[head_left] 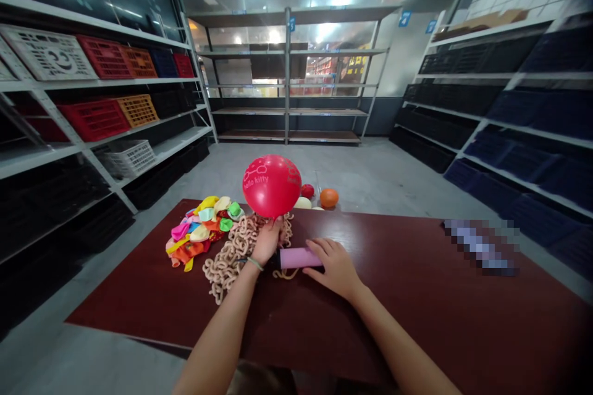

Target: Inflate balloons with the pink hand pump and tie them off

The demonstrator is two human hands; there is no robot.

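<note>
My left hand [269,239] is closed around the neck of an inflated red balloon [272,188] with "hello kitty" lettering, which stands above my fingers. A pink balloon pump [296,258] with a black end lies on the table just right of my left wrist. My right hand [337,266] grips the pump's right end, thumb below and fingers over the top. Under and left of my left hand spreads a heap of beige curly strands [234,253]. Farther left is a pile of uninflated balloons [199,231] in many colours. The balloon's knot or opening is hidden by my fingers.
The dark red table [417,321] carries a blurred flat object [482,247] at its right. Beyond the far edge, an orange balloon [328,198] and a smaller-looking red one [307,191] show near the floor. Shelves with crates [99,120] line the left.
</note>
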